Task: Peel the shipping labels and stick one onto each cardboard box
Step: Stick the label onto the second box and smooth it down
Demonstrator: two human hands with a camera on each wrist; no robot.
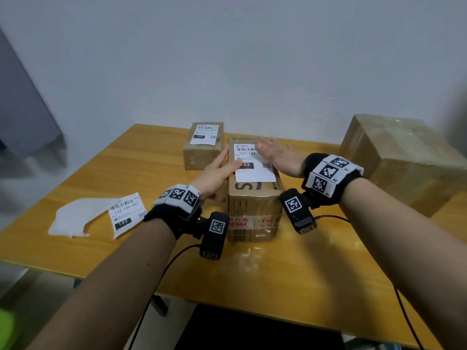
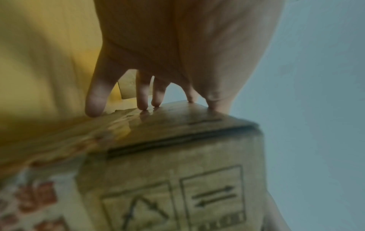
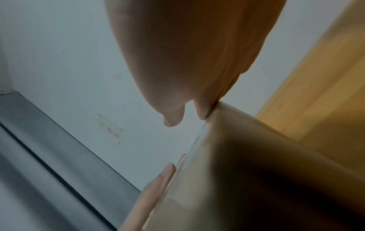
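both hands were found on the middle box [image 1: 254,198], fingers straight and nothing gripped. left hand [image 1: 217,173] was laid along the box's left top edge, its fingertips [image 2: 142,106] touching the glossy taped face in the left wrist view; right hand [image 1: 275,154] was spread flat over the far right corner of the label [image 1: 252,162] stuck on top. small box [image 1: 202,147] behind, just beside the left hand, was seen already labelled. large box [image 1: 404,162] at the right, well apart, showed no label on the faces in view. one spare label [image 1: 127,214] was noted on the table [image 1: 278,274] to the left, partly over a sheet of white backing paper [image 1: 75,215]. step was judged to be the smoothing down of the middle label. risks judged: a crease or bubble could be trapped if pressure were uneven, and poor sticking at the edges could be caused by the slick tape; the box could be slid if pushed sideways.
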